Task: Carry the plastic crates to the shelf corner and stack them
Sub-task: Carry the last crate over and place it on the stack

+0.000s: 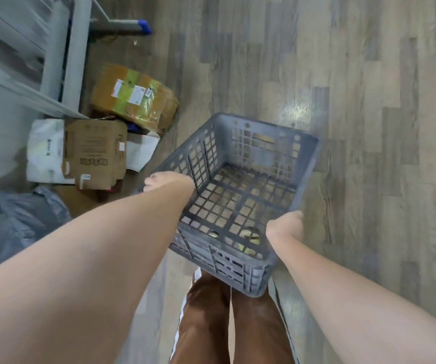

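Observation:
I hold one grey plastic crate (240, 164) with lattice walls and floor in front of me, above the wooden floor. It is empty and tilts slightly. My left hand (168, 181) grips the rim of its left wall, fingers curled over the edge. My right hand (286, 224) grips the rim at its near right side. My legs in brown trousers show below the crate. No other crate is in view.
A grey metal shelf frame (62, 56) stands at the upper left. Beside it on the floor lie a taped brown parcel (135, 97), a flattened cardboard box (94, 153), white packaging (44, 151) and a grey plastic bag (14, 222). Bare wood-look floor (356, 74) stretches to the right.

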